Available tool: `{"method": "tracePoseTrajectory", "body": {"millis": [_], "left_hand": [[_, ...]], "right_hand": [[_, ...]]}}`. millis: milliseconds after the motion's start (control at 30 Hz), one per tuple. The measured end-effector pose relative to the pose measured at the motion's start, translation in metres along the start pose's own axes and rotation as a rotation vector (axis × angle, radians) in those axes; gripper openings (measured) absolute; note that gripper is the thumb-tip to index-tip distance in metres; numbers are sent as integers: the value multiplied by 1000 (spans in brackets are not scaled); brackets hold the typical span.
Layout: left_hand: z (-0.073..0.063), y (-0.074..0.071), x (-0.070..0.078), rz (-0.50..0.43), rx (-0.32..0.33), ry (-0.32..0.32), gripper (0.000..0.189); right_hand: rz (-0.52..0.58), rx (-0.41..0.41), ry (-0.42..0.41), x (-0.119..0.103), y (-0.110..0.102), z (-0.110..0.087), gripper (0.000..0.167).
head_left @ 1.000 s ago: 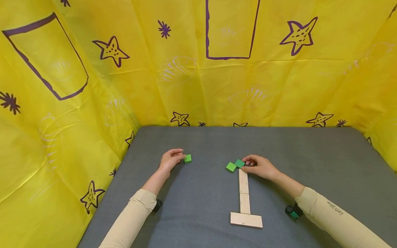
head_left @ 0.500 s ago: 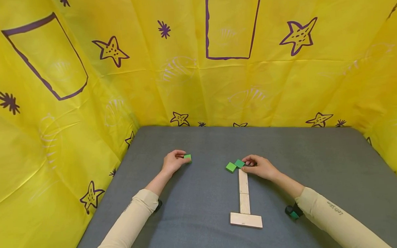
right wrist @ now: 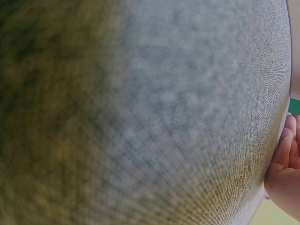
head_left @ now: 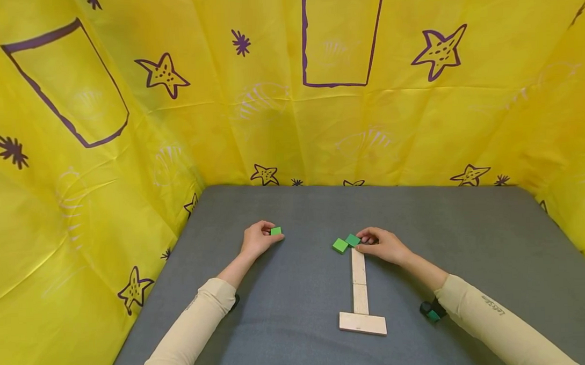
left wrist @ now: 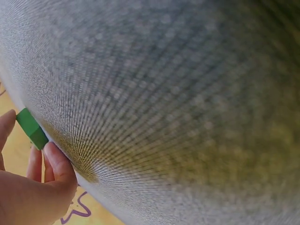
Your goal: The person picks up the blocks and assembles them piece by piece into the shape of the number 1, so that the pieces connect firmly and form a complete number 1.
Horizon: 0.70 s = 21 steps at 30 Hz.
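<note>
On the left side of the grey table, my left hand (head_left: 257, 238) pinches a light green block (head_left: 276, 231) between thumb and fingers. In the left wrist view the green block (left wrist: 32, 129) touches a fingertip on one side and the thumb on the other. My right hand (head_left: 384, 246) has thumb and forefinger on a darker green block (head_left: 352, 240). That block's corner meets another light green block (head_left: 340, 246). Just below it begins a line of two pale wooden planks (head_left: 359, 266), ending at a crosswise wooden plank (head_left: 362, 323). The right wrist view shows only a sliver of green beside the fingers.
The grey cloth-covered table (head_left: 296, 290) stretches beneath both arms. A yellow curtain (head_left: 271, 124) with starfish drawings rises along its back and sides. Dark wrist devices (head_left: 432, 311) hang under the sleeves.
My left hand has shifted slightly right, its thumb coming round the near side of the light green block. The right hand and the planks stay in place.
</note>
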<state>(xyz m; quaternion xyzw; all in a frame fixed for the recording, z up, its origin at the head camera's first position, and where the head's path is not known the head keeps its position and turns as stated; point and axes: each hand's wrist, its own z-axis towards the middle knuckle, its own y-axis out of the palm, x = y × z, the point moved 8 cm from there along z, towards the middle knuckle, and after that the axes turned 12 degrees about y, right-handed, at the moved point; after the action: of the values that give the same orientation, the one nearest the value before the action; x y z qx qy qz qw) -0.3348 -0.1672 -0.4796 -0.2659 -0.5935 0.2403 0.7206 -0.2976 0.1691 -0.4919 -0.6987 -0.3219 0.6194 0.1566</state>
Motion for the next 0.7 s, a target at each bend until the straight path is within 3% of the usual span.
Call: {"method": "tracePoseTrajectory", "body": {"millis": [467, 700], "left_hand": [[-2, -1, 4, -21, -3, 28, 37], [-5, 0, 4, -51, -9, -8, 37]], "right_hand": [[-1, 10, -2, 1, -1, 0, 34], [1, 7, 0, 1, 0, 0, 34]]}}
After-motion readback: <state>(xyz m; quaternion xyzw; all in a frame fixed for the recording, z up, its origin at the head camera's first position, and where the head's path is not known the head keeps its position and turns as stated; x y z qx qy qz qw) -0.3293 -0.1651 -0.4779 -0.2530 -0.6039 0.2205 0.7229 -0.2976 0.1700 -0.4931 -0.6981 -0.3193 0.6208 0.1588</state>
